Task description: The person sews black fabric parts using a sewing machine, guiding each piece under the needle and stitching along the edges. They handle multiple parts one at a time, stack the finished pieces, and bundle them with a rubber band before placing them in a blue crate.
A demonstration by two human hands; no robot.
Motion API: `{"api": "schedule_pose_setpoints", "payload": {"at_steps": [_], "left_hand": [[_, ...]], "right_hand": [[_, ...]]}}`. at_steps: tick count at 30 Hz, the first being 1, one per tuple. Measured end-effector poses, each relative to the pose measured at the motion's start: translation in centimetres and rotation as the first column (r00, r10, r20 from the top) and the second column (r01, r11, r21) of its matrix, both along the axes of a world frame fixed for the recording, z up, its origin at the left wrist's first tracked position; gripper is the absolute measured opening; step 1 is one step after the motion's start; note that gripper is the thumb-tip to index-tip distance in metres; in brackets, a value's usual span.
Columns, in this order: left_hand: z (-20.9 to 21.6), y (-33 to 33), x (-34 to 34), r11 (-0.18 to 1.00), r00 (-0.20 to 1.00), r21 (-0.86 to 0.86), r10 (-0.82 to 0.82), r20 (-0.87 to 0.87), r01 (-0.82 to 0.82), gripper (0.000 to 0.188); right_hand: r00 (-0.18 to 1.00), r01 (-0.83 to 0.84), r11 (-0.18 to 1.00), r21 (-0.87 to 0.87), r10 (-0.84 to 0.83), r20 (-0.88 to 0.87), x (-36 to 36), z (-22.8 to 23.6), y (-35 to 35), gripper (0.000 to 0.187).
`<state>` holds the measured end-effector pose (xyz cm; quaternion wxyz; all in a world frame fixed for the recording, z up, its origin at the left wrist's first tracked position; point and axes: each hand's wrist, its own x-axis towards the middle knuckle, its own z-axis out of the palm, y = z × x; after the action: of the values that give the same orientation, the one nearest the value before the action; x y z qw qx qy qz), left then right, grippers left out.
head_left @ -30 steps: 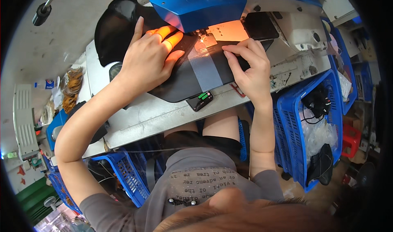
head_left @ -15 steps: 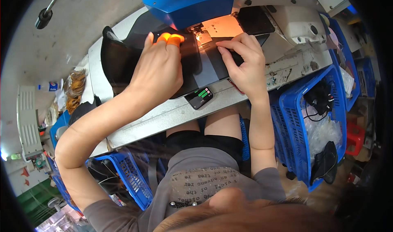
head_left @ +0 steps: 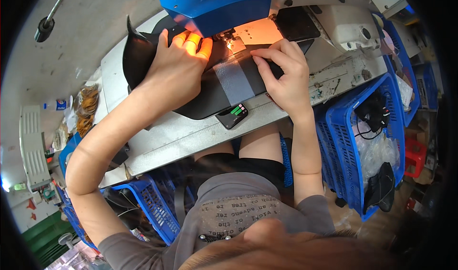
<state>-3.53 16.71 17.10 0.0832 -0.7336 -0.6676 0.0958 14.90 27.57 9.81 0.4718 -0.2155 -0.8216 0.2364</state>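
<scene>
Left hand [head_left: 179, 72] lies on black sheet [head_left: 207, 99], fingers slightly spread. Right hand [head_left: 290, 81]: thumb and forefinger narrow at sheet, grip unclear. Phone [head_left: 233, 116] on tabletop's [head_left: 167, 143] front edge.

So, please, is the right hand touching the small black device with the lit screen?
Apart. The head view shows this: a strip of the pale table is visible between the right hand and the device.
</scene>
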Motion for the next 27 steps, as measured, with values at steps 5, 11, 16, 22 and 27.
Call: {"api": "schedule_pose_setpoints", "payload": {"at_steps": [5,11,16,22,27], "left_hand": [[-0.6,0.3,-1.3,0.989,0.997,0.123,-0.08,0.003,0.079,0.041],[-1.8,0.5,-1.8,0.97,0.999,0.238,-0.042,-0.021,0.045,0.027],[-2.4,0.2,0.5,0.952,0.98,0.286,0.151,-0.129,-0.109,0.026],[-2.7,0.5,4.0,0.884,0.93,0.361,0.354,-0.098,-0.299,0.03],[-3.0,1.0,4.0,0.859,0.932,0.425,0.353,-0.084,-0.287,0.03]], "right_hand": [[1.0,0.004,1.0,-0.008,-0.004,0.01,0.1,0.3,-0.1,0.007],[1.0,0.006,1.0,-0.001,-0.006,0.019,0.1,0.1,0.0,0.007],[1.0,0.005,1.0,0.02,-0.006,0.011,0.0,0.0,0.0,0.008],[1.0,0.016,1.0,0.022,-0.016,0.019,0.0,0.0,0.0,0.008],[0.999,0.013,1.0,-0.003,-0.013,0.034,0.1,0.2,-0.1,0.009]]}}
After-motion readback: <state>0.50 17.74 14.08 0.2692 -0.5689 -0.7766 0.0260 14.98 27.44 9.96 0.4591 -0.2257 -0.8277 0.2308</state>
